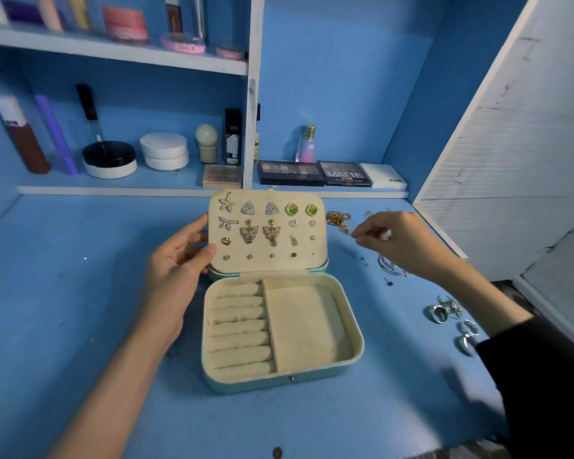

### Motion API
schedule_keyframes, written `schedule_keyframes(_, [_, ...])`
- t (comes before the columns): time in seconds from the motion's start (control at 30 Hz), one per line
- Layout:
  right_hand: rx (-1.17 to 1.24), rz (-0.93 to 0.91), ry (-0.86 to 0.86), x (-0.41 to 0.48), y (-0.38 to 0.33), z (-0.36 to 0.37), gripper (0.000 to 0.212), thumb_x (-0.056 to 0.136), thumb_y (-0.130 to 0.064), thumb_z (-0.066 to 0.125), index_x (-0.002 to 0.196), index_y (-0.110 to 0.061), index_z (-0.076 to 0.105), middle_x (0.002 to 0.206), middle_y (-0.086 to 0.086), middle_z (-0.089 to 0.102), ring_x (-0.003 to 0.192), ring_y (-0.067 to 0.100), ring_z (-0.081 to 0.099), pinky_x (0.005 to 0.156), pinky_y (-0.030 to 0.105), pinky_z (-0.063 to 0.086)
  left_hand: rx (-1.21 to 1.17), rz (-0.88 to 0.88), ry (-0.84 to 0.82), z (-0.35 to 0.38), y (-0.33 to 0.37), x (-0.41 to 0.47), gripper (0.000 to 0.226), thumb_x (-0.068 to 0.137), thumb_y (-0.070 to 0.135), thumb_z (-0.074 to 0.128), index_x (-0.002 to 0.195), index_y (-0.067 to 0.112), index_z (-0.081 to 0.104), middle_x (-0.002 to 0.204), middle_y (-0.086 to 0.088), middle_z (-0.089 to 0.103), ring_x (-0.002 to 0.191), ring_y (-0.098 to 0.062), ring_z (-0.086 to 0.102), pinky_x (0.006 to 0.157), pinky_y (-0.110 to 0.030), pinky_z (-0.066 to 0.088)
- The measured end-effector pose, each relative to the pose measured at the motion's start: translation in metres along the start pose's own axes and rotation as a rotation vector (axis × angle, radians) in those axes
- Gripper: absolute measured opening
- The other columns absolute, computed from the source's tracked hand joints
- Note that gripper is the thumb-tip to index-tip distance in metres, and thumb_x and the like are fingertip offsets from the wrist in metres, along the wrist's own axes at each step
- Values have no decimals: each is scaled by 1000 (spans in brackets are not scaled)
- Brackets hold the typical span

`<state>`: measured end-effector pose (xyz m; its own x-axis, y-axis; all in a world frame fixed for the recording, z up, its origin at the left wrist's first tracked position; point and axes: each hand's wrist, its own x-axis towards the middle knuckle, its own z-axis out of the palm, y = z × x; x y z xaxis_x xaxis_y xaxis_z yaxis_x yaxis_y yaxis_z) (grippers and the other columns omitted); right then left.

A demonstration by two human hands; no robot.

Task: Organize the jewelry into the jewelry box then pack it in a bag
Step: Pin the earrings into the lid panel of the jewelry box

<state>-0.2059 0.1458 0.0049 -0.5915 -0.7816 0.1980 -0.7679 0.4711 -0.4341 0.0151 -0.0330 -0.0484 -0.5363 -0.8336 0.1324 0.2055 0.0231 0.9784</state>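
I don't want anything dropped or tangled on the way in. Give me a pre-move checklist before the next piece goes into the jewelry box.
1. Lid panel held upright: left hand braces the left edge of the jewelry box lid. Ok.
2. Open compartment free to take a piece: nothing lies in it. Ok.
3. Ring rolls free: no rings seated yet. Ok.
4. Right hand has a firm pinch on a piece: fingertips close by the gold chain, but what they hold is blurred. Cannot tell.
5. Chain untangled: it lies bunched. Not ok.
6. Silver rings within reach: loose on the table to the right. Ok.
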Motion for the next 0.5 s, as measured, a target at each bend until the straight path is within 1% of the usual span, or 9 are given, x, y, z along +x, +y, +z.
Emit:
schedule_keyframes(0.1, [-79, 34, -66, -3, 10, -8, 9, 84, -10, 67, 89, -12, 74, 79, -5, 65, 66, 3, 51, 61, 1, 35, 5, -2, -8, 0, -1, 1, 47, 88, -8, 54, 120, 27, 58, 97, 6, 67, 82, -5, 60, 63, -12, 47])
schedule_keyframes(0.2, [-124, 48, -118, -6, 19, -10, 9, 81, -11, 69, 84, -17, 75, 73, -11, 63, 64, -2, 53, 60, 3, 38, 2, -1, -7, 0, -3, 2, 47, 88, -7, 54, 117, 29, 59, 98, 6, 68, 85, -8, 60, 65, -14, 47])
schedule_keyframes(0.27, [-150, 53, -152, -7, 23, -8, 8, 79, -14, 70, 81, -20, 75, 70, -16, 60, 66, 3, 55, 64, 10, 43, 2, -1, -8, -1, -4, 2, 47, 88, -7, 54, 120, 26, 58, 99, 5, 68, 85, -9, 60, 62, -11, 47])
schedule_keyframes(0.33, [-172, 63, -174, -8, 24, -6, 4, 78, -19, 72, 80, -22, 74, 71, -15, 61, 72, 10, 58, 71, 26, 50, 5, -2, -10, -1, -4, 2, 47, 88, -8, 54, 123, 23, 58, 100, 4, 67, 84, -8, 61, 59, -10, 46])
schedule_keyframes(0.37, [-184, 68, -181, -9, 23, -5, 3, 78, -21, 72, 80, -22, 74, 71, -16, 60, 74, 10, 58, 72, 30, 50, 5, -1, -11, -1, -4, 3, 47, 88, -8, 54, 124, 22, 57, 100, 4, 67, 83, -7, 60, 59, -10, 46])
schedule_keyframes(0.43, [-201, 79, -187, -10, 22, -2, 2, 78, -24, 72, 79, -24, 74, 73, -14, 62, 76, 11, 58, 73, 32, 50, 1, 4, -12, -1, -4, 2, 47, 88, -8, 53, 124, 23, 57, 100, 3, 67, 83, -7, 60, 59, -10, 46])
schedule_keyframes(0.5, [-222, 93, -188, -11, 21, 2, 3, 79, -24, 70, 79, -24, 73, 77, -10, 66, 78, 13, 59, 73, 33, 50, -7, 7, -10, -1, -4, 2, 47, 88, -8, 53, 121, 25, 58, 99, 3, 67, 82, -6, 60, 59, -9, 46])
